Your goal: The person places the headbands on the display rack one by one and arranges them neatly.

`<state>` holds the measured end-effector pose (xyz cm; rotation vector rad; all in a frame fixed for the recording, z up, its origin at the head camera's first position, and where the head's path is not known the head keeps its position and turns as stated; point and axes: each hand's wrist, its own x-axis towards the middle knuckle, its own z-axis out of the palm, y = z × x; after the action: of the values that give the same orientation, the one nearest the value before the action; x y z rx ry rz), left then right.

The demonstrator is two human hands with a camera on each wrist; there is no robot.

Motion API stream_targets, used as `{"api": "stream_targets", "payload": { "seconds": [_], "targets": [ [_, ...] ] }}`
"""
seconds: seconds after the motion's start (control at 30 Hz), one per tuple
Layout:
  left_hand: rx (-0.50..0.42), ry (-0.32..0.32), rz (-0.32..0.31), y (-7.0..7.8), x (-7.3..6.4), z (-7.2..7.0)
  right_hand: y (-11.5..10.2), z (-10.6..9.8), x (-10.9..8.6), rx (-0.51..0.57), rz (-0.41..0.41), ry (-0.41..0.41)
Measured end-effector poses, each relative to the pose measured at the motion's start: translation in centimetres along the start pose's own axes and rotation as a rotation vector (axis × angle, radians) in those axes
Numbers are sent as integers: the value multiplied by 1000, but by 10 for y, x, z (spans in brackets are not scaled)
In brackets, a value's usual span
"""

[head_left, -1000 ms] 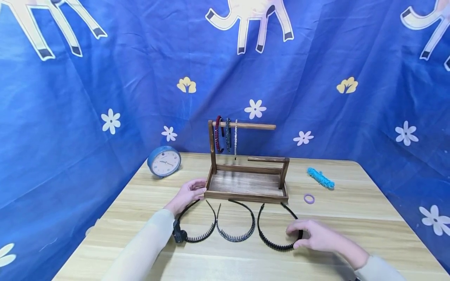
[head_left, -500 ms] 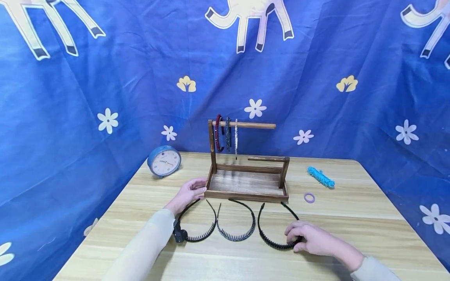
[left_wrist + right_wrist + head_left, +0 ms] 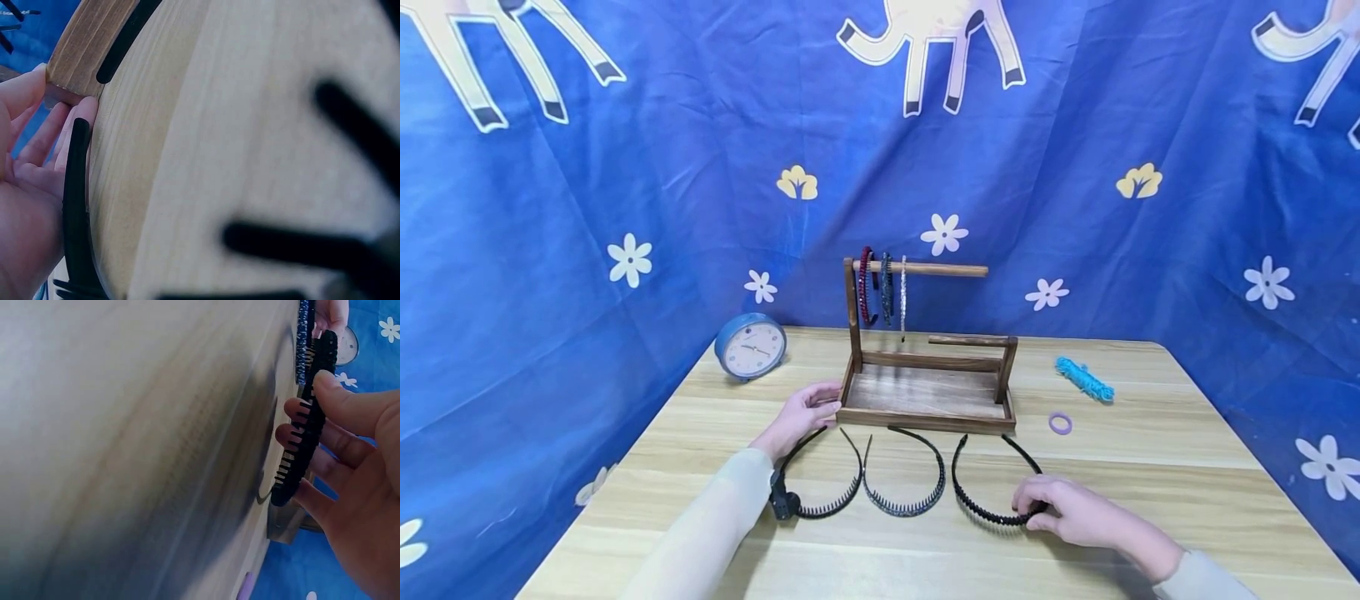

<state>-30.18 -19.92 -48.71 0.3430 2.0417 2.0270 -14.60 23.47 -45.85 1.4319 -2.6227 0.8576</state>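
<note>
In the head view, my left hand point(image 3: 801, 417) holds the front left corner of a dark wooden headband stand point(image 3: 925, 422). Thumb and fingers lie on either side of that corner in the left wrist view. My right hand point(image 3: 1063, 510) pinches the right side of a black toothed headband point(image 3: 981, 511); its thumb and fingers close on the band point(image 3: 306, 437) in the right wrist view. The band's front looks slightly lifted off the table. A grey-blue headband point(image 3: 904, 508) and another black headband point(image 3: 835, 504) lie left of it, the latter partly hidden behind my left wrist.
On the stand's upper bar hang a red headband point(image 3: 864, 292), a dark blue one point(image 3: 887, 292) and a silvery one point(image 3: 903, 296). A blue clock point(image 3: 751, 346) stands left. A purple ring point(image 3: 1060, 423) and a blue yarn bundle point(image 3: 1084, 380) lie right. A curtain point(image 3: 880, 183) hangs behind.
My right hand has closed on the black headband, and the band has tilted and shifted slightly. My left hand stays at the stand's corner.
</note>
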Motion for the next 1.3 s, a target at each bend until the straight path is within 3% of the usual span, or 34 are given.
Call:
{"api": "stream_targets", "payload": {
  "seconds": [0.23, 0.6, 0.93, 1.1, 1.3],
  "targets": [
    [-2, 0, -6, 2, 0, 1, -7, -9, -2, -78, 11, 69],
    [6, 13, -5, 3, -2, 1, -15, -21, -1, -41, 54, 162],
    [6, 4, 0, 2, 0, 1, -21, -37, 1, 62, 202, 173],
    [-1, -5, 1, 1, 0, 1, -23, -45, 5, 15, 219, 241],
    [-20, -9, -11, 3, -2, 1, -20, -55, 13, 106, 281, 231]
  ]
}}
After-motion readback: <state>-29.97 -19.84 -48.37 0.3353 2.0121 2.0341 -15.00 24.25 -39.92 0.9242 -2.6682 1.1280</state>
